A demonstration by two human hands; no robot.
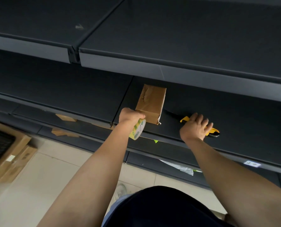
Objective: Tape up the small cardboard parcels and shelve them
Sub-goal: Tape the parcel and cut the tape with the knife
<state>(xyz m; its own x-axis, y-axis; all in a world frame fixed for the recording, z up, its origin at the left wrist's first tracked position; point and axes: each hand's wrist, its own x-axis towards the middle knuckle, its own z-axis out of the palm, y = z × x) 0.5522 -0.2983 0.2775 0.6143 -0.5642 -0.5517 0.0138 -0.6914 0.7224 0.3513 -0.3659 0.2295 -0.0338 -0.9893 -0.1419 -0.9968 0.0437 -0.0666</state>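
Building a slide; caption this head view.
Left hand, gripping a tape roll, touches a taped parcel on the shelf; right hand rests on a yellow knife.

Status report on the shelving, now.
Left hand grips tape roll, thumb against parcel on shelf. Right hand rests on yellow knife, right of parcel.

Dark metal shelf (234, 115), middle tier: one taped parcel (150, 104) stands on it near the front edge, long side running back. Yellow-black knife (214, 131) lies flat to the right of the parcel, apart from it. Lower tiers, left bays: cardboard scraps (65, 117). Tiled floor (46, 177) below; flat cartons (13, 161) at far left
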